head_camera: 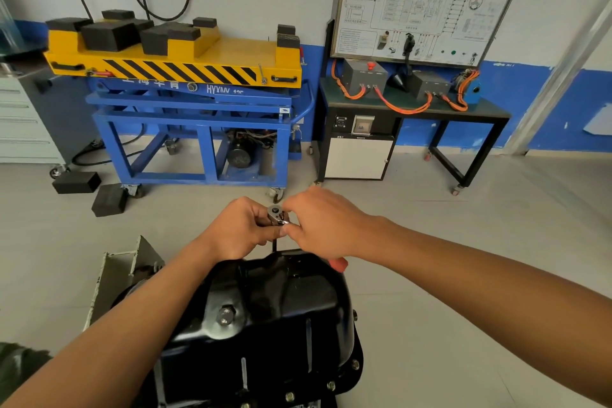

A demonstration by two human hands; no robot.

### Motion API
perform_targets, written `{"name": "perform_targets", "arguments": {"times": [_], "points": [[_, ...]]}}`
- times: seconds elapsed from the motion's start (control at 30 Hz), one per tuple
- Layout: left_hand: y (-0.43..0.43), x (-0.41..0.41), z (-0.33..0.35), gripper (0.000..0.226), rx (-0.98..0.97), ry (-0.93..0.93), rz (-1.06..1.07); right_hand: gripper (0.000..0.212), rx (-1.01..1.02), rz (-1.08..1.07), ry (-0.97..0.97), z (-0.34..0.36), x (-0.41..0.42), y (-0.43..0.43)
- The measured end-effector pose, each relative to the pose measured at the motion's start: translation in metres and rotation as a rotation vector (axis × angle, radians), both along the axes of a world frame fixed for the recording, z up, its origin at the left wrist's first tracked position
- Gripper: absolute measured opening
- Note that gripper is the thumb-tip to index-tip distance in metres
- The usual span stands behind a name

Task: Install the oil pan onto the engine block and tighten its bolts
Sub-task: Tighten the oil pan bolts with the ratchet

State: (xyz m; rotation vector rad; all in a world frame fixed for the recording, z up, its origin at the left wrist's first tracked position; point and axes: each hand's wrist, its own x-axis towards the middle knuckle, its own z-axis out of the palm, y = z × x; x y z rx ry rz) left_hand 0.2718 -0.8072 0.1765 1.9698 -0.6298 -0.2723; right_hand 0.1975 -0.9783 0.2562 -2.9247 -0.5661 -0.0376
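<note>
Well apart, against the far wall, stands the blue-framed lift trolley with a yellow, black-striped top [198, 69], which I judge is parked there to keep the floor free. Nearer, in the lower middle of the view, the glossy black pressed-steel oil pan [281, 308] sits sump-up on the engine block, hiding it almost wholly. Its flange lies flat, so the pan looks already seated and the bolting appears to be the step in hand. A grey-painted steel stand [116, 275] shows just beside it at the left, probably carrying the engine.

Both hands meet above the pan's far edge. The left hand [238, 228] has its fingers curled round the chrome-headed ratchet wrench [277, 214], likely to steady it upright. The right hand [324, 225] pinches the head from the other side (perhaps setting its direction; too small to tell). A thin dark shaft runs down from the head toward the far flange, and the red grip pokes out beneath the right wrist.

The silver hex drain plug [225, 315] sits in the pan's near wall. Small brass-coloured flange bolts [331, 385] line the near rim, in place but of unknown tightness.
</note>
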Motion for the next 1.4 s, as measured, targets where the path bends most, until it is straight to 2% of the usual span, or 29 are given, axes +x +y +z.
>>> {"name": "perform_targets", "arguments": {"times": [0.17,0.3,0.63,0.9,1.07,1.23,1.4], "points": [[0.0,0.0,0.001,0.008,-0.003,0.032,-0.036,0.029,-0.105,0.004,0.007,0.008,0.004,-0.001],[-0.001,0.001,0.001,0.011,0.024,0.044,-0.043,0.019,-0.162,0.039,0.02,0.014,0.006,-0.005],[-0.003,0.002,0.002,0.01,0.051,0.04,-0.059,0.015,-0.3,0.114,-0.028,0.019,0.009,-0.012],[-0.002,0.002,0.003,0.014,0.065,0.049,-0.085,0.019,-0.24,0.154,0.002,0.014,0.02,-0.019],[-0.001,0.002,0.003,0.011,0.056,0.066,-0.101,0.036,-0.207,0.194,0.01,0.008,0.028,-0.025],[-0.001,0.004,0.002,0.007,0.046,0.088,-0.137,0.045,-0.129,0.248,0.011,0.003,0.034,-0.033],[0.001,0.004,0.001,0.006,0.041,0.11,-0.164,0.039,-0.115,0.299,0.003,0.001,0.038,-0.036]]}}
